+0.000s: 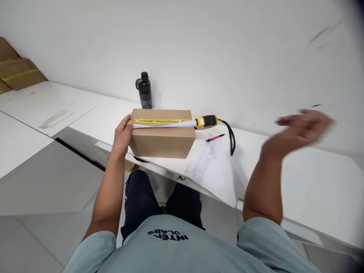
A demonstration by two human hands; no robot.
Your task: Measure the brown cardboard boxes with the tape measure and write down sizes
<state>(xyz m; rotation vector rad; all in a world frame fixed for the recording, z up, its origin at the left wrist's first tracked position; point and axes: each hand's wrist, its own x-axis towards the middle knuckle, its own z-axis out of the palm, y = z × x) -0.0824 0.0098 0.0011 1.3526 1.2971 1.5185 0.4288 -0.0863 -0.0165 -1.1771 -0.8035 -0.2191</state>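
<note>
A brown cardboard box (162, 146) sits near the front edge of the white table. My left hand (124, 131) grips the box's left end, its thumb by the end of a yellow tape measure blade. The blade lies across the box top, drawn out of the yellow and black tape measure (209, 121), whose case rests at the box's right end with a black wrist strap hanging off. Against the blade on the box lies a white strip (173, 124). Raised over the right side of the table, apart from everything, my right hand (305, 127) is smeared by motion, its fingers unclear.
Behind the box stands a dark water bottle (145, 91), close to the wall. Right of the box are a sheet of paper with writing (218, 170) and a red and black pen (215, 138). Taped cardboard boxes (21, 72) lie at the far left.
</note>
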